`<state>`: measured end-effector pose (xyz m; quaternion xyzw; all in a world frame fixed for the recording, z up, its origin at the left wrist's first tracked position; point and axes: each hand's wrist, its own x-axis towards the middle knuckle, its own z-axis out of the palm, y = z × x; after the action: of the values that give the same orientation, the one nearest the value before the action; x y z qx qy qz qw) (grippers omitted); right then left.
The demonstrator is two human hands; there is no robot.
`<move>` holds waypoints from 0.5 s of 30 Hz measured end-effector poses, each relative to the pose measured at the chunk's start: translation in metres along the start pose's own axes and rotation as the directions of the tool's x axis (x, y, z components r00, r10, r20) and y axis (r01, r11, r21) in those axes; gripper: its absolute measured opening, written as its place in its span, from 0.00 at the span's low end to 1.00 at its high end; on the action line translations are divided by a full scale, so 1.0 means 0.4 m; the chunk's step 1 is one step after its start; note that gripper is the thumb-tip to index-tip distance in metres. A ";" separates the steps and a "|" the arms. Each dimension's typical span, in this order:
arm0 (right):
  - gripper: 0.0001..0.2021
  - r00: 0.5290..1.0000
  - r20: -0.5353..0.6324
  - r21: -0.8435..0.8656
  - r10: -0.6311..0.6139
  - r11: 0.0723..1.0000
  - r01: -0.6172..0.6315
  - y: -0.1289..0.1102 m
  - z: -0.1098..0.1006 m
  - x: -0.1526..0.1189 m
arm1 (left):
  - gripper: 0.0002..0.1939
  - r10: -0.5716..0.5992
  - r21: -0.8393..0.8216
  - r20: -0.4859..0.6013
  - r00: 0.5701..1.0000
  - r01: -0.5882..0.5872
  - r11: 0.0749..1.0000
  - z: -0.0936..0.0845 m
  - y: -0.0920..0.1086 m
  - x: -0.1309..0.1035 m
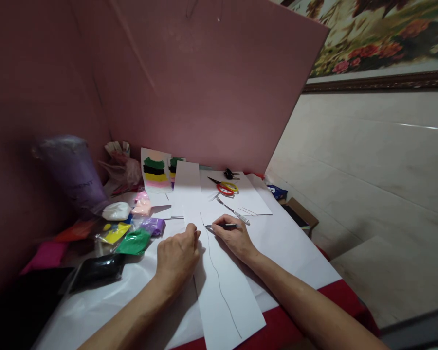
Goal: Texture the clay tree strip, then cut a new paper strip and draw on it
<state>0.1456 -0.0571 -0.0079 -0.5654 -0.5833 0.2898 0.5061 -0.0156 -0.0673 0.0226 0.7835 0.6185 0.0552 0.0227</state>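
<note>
A long white paper strip (226, 291) lies lengthwise before me, with a wavy dark line (219, 279) running along it. Between the fingers of my right hand (235, 238) is a dark pen (224, 226), its tip at or close to the paper near the line's far part. My left hand (178, 255) is closed, fingers curled under, resting at the strip's left edge; whatever it holds, if anything, is hidden. Beyond my right hand lie a fork (233, 210) and scissors (222, 186) with red and yellow handles.
On the left are packets of coloured material, among them green (134, 242), white (116, 211) and black (98, 271), plus a purple bag (71, 170). A card with painted colour bands (155, 170) leans at the back. A pink panel (204, 87) rises behind the white-covered table (295, 257).
</note>
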 end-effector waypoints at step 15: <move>0.06 0.999 0.034 0.045 -0.016 0.999 0.015 0.012 -0.002 0.008 | 0.18 -0.002 -0.010 -0.003 1.000 0.002 1.000 0.002 0.000 -0.003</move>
<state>0.1485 -0.0535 -0.0111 -0.5443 -0.5898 0.3085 0.5106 -0.0159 -0.0684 0.0218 0.7827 0.6191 0.0595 0.0256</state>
